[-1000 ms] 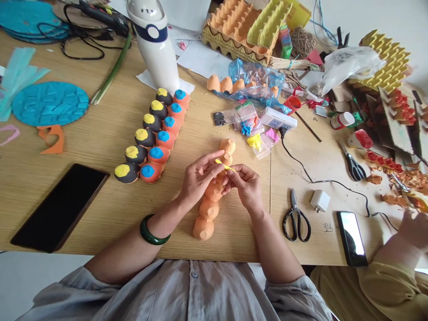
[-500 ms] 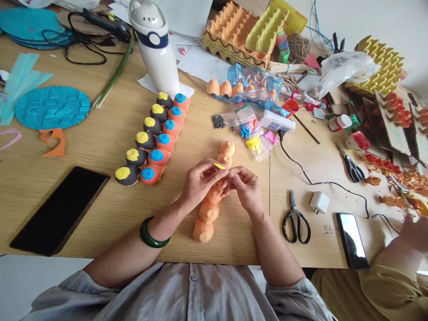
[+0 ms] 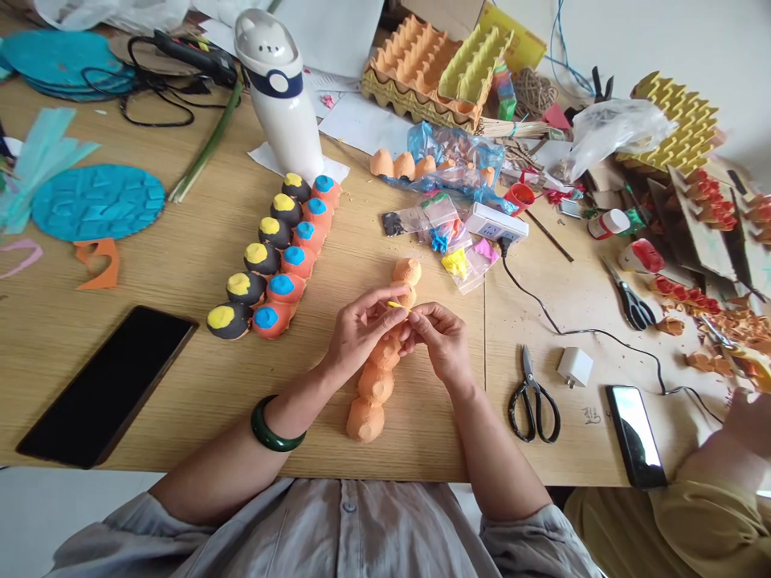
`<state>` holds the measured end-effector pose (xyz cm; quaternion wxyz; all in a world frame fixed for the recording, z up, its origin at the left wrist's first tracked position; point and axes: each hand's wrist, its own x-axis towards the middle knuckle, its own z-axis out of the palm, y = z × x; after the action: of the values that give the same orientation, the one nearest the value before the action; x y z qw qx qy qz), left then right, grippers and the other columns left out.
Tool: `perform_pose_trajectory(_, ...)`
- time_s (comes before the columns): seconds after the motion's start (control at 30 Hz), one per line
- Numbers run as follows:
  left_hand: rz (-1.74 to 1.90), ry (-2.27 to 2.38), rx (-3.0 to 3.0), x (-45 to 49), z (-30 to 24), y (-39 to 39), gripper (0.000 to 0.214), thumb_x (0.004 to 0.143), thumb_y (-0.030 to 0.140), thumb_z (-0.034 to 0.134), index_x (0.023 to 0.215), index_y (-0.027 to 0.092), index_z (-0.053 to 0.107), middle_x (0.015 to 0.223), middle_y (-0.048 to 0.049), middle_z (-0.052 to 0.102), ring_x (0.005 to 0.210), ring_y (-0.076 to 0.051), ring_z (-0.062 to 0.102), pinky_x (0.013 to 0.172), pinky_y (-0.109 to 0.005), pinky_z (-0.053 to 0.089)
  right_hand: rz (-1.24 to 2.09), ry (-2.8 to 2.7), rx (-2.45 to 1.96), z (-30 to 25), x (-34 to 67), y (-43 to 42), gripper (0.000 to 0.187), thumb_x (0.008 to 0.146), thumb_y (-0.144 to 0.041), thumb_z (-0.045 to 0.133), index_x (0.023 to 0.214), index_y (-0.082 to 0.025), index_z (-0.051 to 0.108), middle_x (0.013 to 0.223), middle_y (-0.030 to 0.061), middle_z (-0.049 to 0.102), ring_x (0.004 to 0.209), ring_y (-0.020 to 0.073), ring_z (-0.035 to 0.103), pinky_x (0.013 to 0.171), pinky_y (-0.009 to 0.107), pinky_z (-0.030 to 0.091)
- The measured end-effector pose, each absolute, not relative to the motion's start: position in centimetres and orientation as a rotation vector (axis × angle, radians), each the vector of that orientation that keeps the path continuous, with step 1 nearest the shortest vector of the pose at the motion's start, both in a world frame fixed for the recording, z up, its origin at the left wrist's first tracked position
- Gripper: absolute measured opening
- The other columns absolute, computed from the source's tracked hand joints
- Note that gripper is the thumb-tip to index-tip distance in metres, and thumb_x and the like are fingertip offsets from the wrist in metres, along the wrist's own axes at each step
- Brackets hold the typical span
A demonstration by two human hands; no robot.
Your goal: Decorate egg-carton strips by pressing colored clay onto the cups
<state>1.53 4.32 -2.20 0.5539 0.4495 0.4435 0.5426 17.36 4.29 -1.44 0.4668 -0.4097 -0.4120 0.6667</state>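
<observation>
Teal textured paper disc [image 3: 98, 202] far out on my left, flat on the pale wooden table [image 3: 193, 273], and nearer the edge a flat black phone [image 3: 107, 385] with its screen dark. Moving in: a double row of painted egg-carton cups [image 3: 274, 257], black ones capped yellow beside orange ones capped blue, with a white bear-faced bottle [image 3: 280, 92] standing upright behind them. Now my left hand [image 3: 361, 333], dark green bangle [image 3: 274, 425] on the wrist, fingers curled in, thumb and forefinger pinched on a thin yellow sliver [image 3: 397, 305]. That sliver sits right over a plain orange strip of egg-carton cups [image 3: 374, 385], which lies on the table and runs from near my edge away under both hands. My right hand [image 3: 439, 341] meets the left fingertip to fingertip, closed on the other end of the sliver. Beyond it, small clear bags of coloured bits [image 3: 458, 249] beside a white power strip [image 3: 497, 225]. Further right, black-handled scissors [image 3: 533, 397] lie shut, a white plug block [image 3: 574, 367] just beside them, then a second black phone [image 3: 635, 433]. At the far right edge, another person's hand [image 3: 750, 417] in a mustard sleeve, well apart from mine.
</observation>
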Motion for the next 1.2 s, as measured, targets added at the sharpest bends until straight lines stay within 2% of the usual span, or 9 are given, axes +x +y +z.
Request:
perform_pose_trajectory(0.13, 1.310, 1.102, 1.134, 1.57, -2.40, 4.31, 0.025, 0.088, 0.044, 0.080, 0.090, 0.020, 0.081, 0.084, -0.0024, 0.075, 0.070, -0.012, 0.065, 0.067, -0.024, 0.055, 1.665, -1.015, -1.027, -1.45, 17.34, 4.26, 0.035, 0.086, -0.049, 0.086, 0.092, -0.019, 0.068, 0.068, -0.0018, 0.076, 0.049, 0.0122, 0.069, 0.051, 0.024, 0.059)
perform_pose_trajectory(0.23, 1.308, 1.060, 1.130, 1.55, -2.27, 4.29, 0.024, 0.089, 0.043, 0.080, 0.093, 0.020, 0.082, 0.083, -0.0019, 0.075, 0.070, -0.012, 0.066, 0.065, -0.023, 0.055, 1.664, -1.003, -1.023, -1.46, 17.35, 4.29, 0.036, 0.085, -0.050, 0.086, 0.094, -0.020, 0.068, 0.070, -0.0018, 0.076, 0.049, 0.0126, 0.069, 0.051, 0.025, 0.061)
perform_pose_trajectory(0.37, 1.250, 1.025, 1.039, 1.51, -2.01, 4.28, 0.038, 0.087, 0.048, 0.081, 0.113, 0.021, 0.081, 0.086, -0.0024, 0.077, 0.066, -0.012, 0.064, 0.057, -0.023, 0.053, 1.613, -0.987, -1.012, -1.41, 17.52, 4.44, 0.033, 0.087, -0.048, 0.084, 0.085, -0.019, 0.069, 0.067, -0.0023, 0.074, 0.048, 0.0114, 0.066, 0.049, 0.026, 0.062)
perform_pose_trajectory(0.57, 1.268, 1.065, 1.062, 1.63, -1.95, 4.28, 0.029, 0.087, 0.046, 0.080, 0.096, 0.018, 0.080, 0.081, -0.0029, 0.078, 0.068, -0.014, 0.069, 0.062, -0.025, 0.057, 1.627, -0.987, -1.058, -1.13, 17.52, 4.40, 0.035, 0.084, -0.050, 0.086, 0.091, -0.020, 0.070, 0.068, -0.0029, 0.072, 0.049, 0.0111, 0.064, 0.050, 0.027, 0.064)
perform_pose_trajectory(0.67, 1.272, 1.028, 1.112, 1.61, -1.86, 4.23, 0.026, 0.090, 0.044, 0.079, 0.095, 0.018, 0.079, 0.076, -0.0012, 0.076, 0.066, -0.014, 0.070, 0.066, -0.026, 0.059, 1.626, -0.972, -1.064, -1.11, 17.40, 4.34, 0.037, 0.081, -0.050, 0.089, 0.093, -0.020, 0.071, 0.068, -0.0034, 0.071, 0.053, 0.0113, 0.065, 0.051, 0.026, 0.065)
perform_pose_trajectory(0.8, 1.237, 1.003, 1.151, 1.53, -1.78, 4.10, 0.030, 0.089, 0.041, 0.080, 0.108, 0.019, 0.078, 0.094, -0.0047, 0.080, 0.078, -0.016, 0.076, 0.074, -0.026, 0.063, 1.597, -0.960, -1.068, -1.29, 17.47, 4.46, 0.038, 0.079, -0.052, 0.089, 0.086, -0.020, 0.070, 0.066, -0.0041, 0.069, 0.051, 0.0107, 0.062, 0.052, 0.028, 0.066)
perform_pose_trajectory(0.87, 1.224, 0.994, 1.139, 1.52, -1.79, 4.05, 0.035, 0.088, 0.041, 0.082, 0.115, 0.019, 0.077, 0.095, -0.0048, 0.080, 0.081, -0.017, 0.077, 0.075, -0.027, 0.064, 1.590, -0.957, -1.073, -1.30, 17.54, 4.52, 0.039, 0.078, -0.053, 0.090, 0.085, -0.020, 0.070, 0.065, -0.0045, 0.068, 0.050, 0.0105, 0.061, 0.052, 0.029, 0.066)
perform_pose_trajectory(1.03, 1.262, 1.031, 1.145, 1.52, -1.90, 4.13, 0.024, 0.090, 0.042, 0.078, 0.096, 0.019, 0.078, 0.089, -0.0028, 0.079, 0.072, -0.014, 0.075, 0.068, -0.024, 0.063, 1.648, -0.972, -1.073, -1.03, 17.49, 4.45, 0.037, 0.079, -0.051, 0.089, 0.090, -0.020, 0.071, 0.066, -0.0039, 0.068, 0.053, 0.0108, 0.062, 0.052, 0.026, 0.064)
perform_pose_trajectory(1.2, 1.268, 1.039, 1.190, 1.45, -2.05, 4.23, 0.025, 0.090, 0.043, 0.078, 0.096, 0.019, 0.079, 0.094, -0.0037, 0.079, 0.073, -0.014, 0.074, 0.070, -0.024, 0.064, 1.628, -0.967, -1.088, -1.05, 17.41, 4.43, 0.039, 0.078, -0.052, 0.090, 0.088, -0.020, 0.072, 0.069, -0.0029, 0.069, 0.055, 0.0110, 0.062, 0.053, 0.027, 0.065)
